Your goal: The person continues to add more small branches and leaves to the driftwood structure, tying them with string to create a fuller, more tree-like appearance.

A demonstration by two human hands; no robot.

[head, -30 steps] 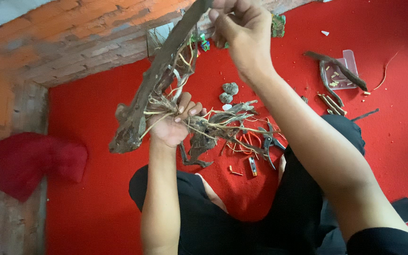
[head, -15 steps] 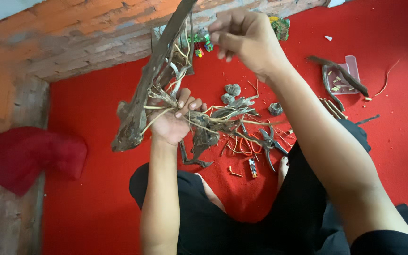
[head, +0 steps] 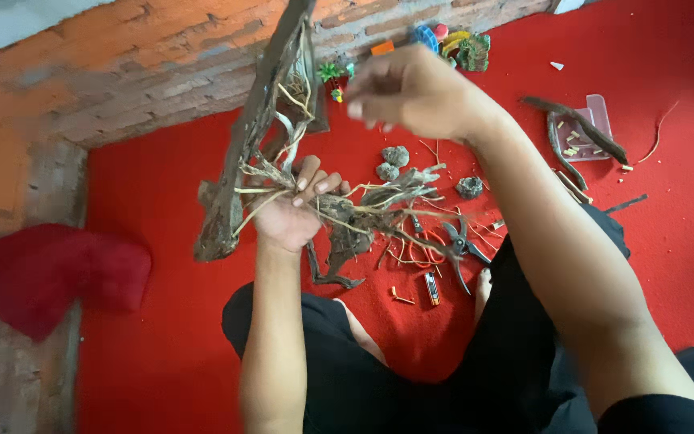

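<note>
Driftwood, stiff, light and brittle at its thin roots, is gripped mid-air by the left hand at the thick junction; the right hand hovers above, fingers loosely curled, holding nothing visible

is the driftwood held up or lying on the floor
Held up. The left hand grips the driftwood at its tangled roots, and the long piece stands tilted well above the red carpet. The right hand hovers near its top.

The right hand is motion-blurred; the driftwood top is cut off.
</note>
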